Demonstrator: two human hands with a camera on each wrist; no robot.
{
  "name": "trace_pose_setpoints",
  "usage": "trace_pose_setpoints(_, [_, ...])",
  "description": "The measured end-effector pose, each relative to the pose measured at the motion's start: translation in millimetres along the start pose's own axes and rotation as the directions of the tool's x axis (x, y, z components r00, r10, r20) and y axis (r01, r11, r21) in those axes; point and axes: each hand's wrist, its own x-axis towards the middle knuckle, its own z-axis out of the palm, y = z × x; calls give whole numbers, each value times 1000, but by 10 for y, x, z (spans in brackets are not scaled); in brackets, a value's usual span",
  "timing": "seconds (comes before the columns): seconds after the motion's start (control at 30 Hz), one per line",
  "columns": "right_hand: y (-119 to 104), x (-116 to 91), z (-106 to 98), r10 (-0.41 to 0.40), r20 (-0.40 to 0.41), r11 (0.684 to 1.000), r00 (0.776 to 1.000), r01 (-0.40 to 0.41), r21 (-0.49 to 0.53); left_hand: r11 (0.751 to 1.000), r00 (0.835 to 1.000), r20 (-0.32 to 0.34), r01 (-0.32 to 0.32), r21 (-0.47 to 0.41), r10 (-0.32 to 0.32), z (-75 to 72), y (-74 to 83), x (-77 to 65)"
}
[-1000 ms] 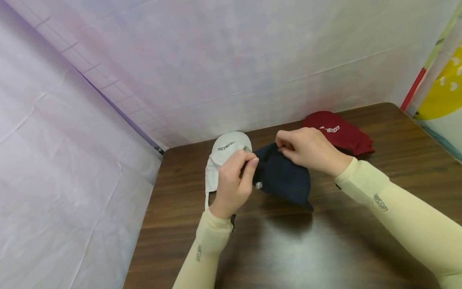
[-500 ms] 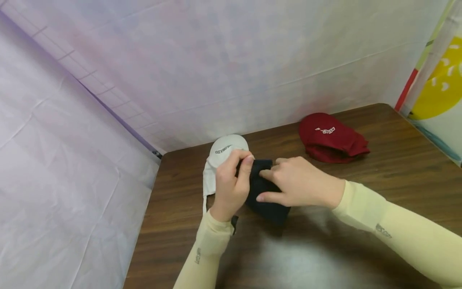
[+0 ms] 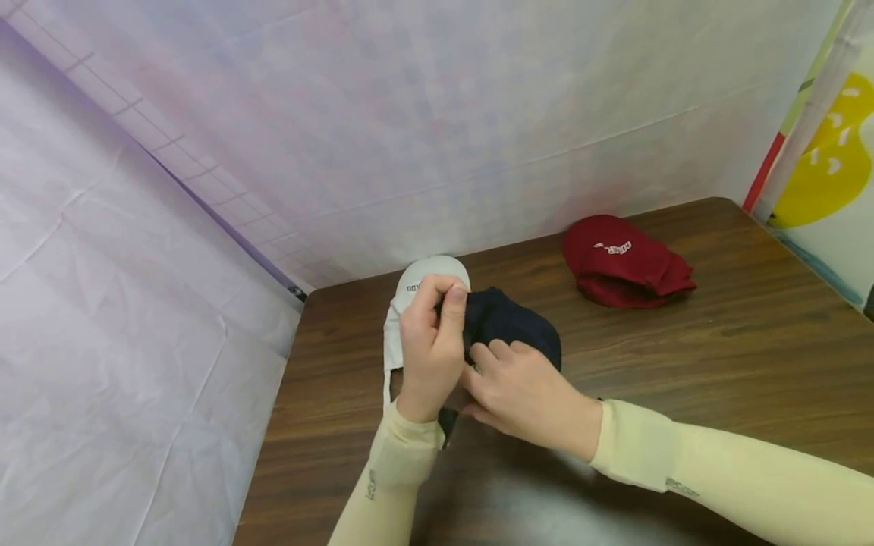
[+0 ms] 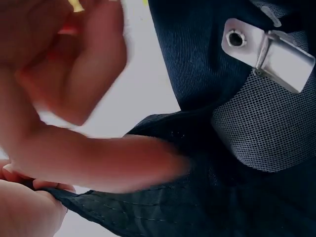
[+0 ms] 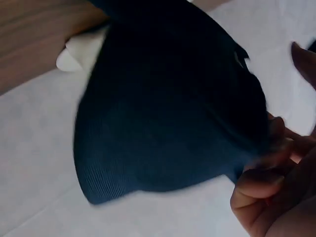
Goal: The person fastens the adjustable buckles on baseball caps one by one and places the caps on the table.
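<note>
One counter (image 3: 649, 356) is spreading out beneath my fingers, and three caps are showing around them. Two pale yellow sleeves (image 3: 734, 470) are covering my arms. One red cap (image 3: 617, 262), with white lettering, is lying well apart from my fingers, beyond them and to the right. One navy cap (image 3: 519, 322) is sitting between my two hands, just past the right knuckles. One white cap (image 3: 432, 268) is lying just behind my left fingers, which are partly hiding it. My left hand (image 3: 433, 345) is pinching the navy cap's edge, thumb and fingertips drawn together. My right hand (image 3: 526, 390) is bending its fingers close against the same cap; I cannot tell whether they are gripping it. One grey mesh patch (image 4: 271, 133) and one metal buckle (image 4: 286, 61) are showing on the navy cap, near my fingers.
</note>
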Motion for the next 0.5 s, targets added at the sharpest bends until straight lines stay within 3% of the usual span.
trace_pose_setpoints(0.2, [-15, -80, 194, -22, 2, 999, 1000, 22, -49, 1000, 1000, 4, 22, -20, -22, -12, 23, -34])
trace_pose_setpoints(0.5, [26, -71, 237, -24, 38, 994, 999, 28, -107, 999, 1000, -1, 21, -47, -22, -32, 54, -19])
